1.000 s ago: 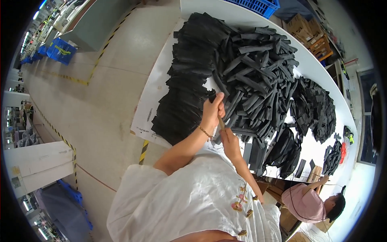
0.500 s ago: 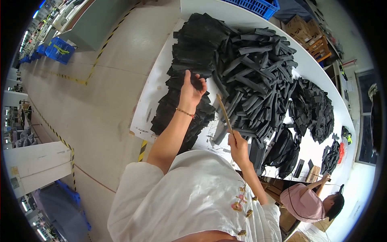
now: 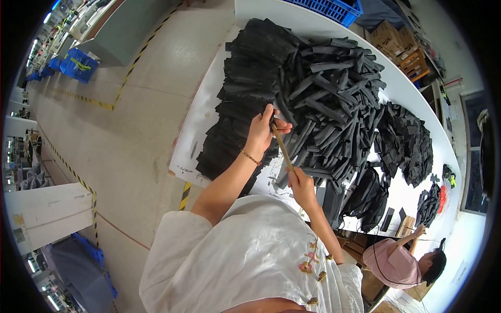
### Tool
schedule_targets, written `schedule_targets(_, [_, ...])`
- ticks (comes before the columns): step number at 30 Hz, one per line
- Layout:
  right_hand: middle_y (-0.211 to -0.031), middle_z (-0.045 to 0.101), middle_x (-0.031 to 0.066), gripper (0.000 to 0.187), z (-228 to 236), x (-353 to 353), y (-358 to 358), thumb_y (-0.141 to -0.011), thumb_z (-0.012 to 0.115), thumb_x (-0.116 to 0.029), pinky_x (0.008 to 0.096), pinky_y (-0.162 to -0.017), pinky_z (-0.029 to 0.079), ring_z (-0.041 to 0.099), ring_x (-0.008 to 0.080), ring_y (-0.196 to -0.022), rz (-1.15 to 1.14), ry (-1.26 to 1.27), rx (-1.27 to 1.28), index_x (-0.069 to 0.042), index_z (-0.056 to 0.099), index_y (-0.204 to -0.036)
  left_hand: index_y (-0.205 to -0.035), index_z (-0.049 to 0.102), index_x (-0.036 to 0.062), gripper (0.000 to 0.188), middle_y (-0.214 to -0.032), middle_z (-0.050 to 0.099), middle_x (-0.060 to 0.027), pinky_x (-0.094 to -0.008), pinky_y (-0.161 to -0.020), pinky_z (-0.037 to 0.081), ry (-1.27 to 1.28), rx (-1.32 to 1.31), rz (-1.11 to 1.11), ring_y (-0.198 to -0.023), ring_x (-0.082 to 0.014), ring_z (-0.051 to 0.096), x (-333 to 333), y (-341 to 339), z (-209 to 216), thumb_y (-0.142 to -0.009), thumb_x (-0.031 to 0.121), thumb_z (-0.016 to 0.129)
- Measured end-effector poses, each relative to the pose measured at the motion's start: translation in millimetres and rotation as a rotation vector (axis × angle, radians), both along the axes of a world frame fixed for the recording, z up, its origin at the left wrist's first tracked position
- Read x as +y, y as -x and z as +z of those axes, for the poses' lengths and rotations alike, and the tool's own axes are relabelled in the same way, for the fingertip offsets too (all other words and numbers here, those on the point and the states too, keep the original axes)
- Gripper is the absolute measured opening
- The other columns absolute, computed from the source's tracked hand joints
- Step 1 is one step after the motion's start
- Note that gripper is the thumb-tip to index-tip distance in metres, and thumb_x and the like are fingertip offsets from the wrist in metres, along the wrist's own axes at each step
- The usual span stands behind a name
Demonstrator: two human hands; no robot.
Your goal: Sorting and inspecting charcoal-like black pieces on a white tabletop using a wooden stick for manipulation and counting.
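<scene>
My right hand grips the lower end of a thin, light-brown wooden stick, which slants up and to the left. The stick's far tip meets my left hand, held palm up over the black pieces. A small dark piece shows between the left thumb and curled fingers, at the stick's tip; its shape is mostly hidden. Beneath and beyond the left hand, flat black strips lie overlapped in a long stack. Right of the stick is a large heap of loose, curled black strips.
More black pieces and a black bag-like bundle lie farther right on the white table. A blue crate stands past the far edge. At the right, a person in pink works at the same table.
My left hand has moved right and slightly nearer, from above the stack to the stick's tip. The right hand has shifted slightly left, and the stick's tip now touches the left hand.
</scene>
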State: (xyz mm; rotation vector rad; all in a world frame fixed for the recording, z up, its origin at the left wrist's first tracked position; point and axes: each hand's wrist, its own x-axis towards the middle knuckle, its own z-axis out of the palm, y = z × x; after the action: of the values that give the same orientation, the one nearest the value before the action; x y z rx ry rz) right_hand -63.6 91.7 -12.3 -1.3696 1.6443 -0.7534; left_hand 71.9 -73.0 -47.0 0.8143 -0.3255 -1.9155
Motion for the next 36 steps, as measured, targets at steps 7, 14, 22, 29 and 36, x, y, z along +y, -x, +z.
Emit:
schedule_targets(7, [-0.060, 0.052, -0.0005, 0.020, 10.7, 4.5, 9.9, -0.094, 0.052, -0.013, 0.0233, -0.049, 0.037, 0.044, 0.0066, -0.052, -0.042, -0.277, -0.284, 0.001, 0.062, -0.103, -0.087, 0.054, 0.0035, 0.044, -0.062, 0.062, -0.0142, -0.0419, -0.068, 0.057, -0.069, 0.041, 0.059, -0.066, -0.0321, 0.067, 0.6, -6.2, 3.8, -0.094, 0.046, 0.047])
schedule_targets(14, [-0.062, 0.050, -0.0028, 0.018, 10.7, -16.3, -3.9, -0.087, 0.064, -0.015, 0.0220, -0.053, 0.036, 0.040, 0.0061, -0.056, -0.287, 0.148, -0.225, 0.001, 0.061, -0.095, -0.079, 0.057, 0.0048, 0.035, -0.077, 0.064, -0.0106, -0.0357, -0.072, 0.054, -0.026, 0.087, 0.079, -0.073, -0.0219, 0.064, 5.7, 9.5, -5.3, -0.089, 0.038, 0.061])
schedule_targets(22, [-0.066, 0.050, -0.0037, 0.014, -2.9, -54.3, -25.5, -0.089, 0.061, -0.012, 0.0218, -0.053, 0.036, 0.043, 0.0051, -0.059, -0.244, 0.190, -0.145, 0.001, 0.059, -0.092, -0.073, 0.058, 0.0042, 0.033, -0.071, 0.061, -0.0085, -0.0335, -0.068, 0.053, -0.021, 0.059, -0.006, -0.069, -0.0207, 0.061, 19.2, 0.2, 9.5, -0.087, 0.033, 0.065])
schedule_targets(29, [-0.064, 0.048, -0.0039, 0.011, 6.8, -45.3, -34.0, -0.090, 0.058, -0.010, 0.0208, -0.049, 0.032, 0.039, 0.0037, -0.055, -0.252, 0.201, -0.207, 0.000, 0.057, -0.090, -0.071, 0.053, 0.0050, 0.041, -0.071, 0.059, -0.0098, -0.0360, -0.072, 0.054, -0.320, 0.246, 0.034, -0.068, -0.0241, 0.061, 18.4, 7.9, 10.4, -0.089, 0.041, 0.060])
schedule_targets(36, [-0.062, 0.047, -0.0048, 0.012, 7.2, -37.4, -23.7, -0.090, 0.060, -0.012, 0.0204, -0.047, 0.033, 0.041, 0.0035, -0.053, -0.363, 0.176, -0.296, -0.001, 0.059, -0.087, -0.099, 0.054, 0.0048, 0.067, -0.091, 0.061, -0.0120, -0.0396, -0.082, 0.050, 0.077, 0.319, -0.051, -0.089, -0.0245, 0.061, 9.0, -13.2, 26.9, -0.086, 0.069, 0.039])
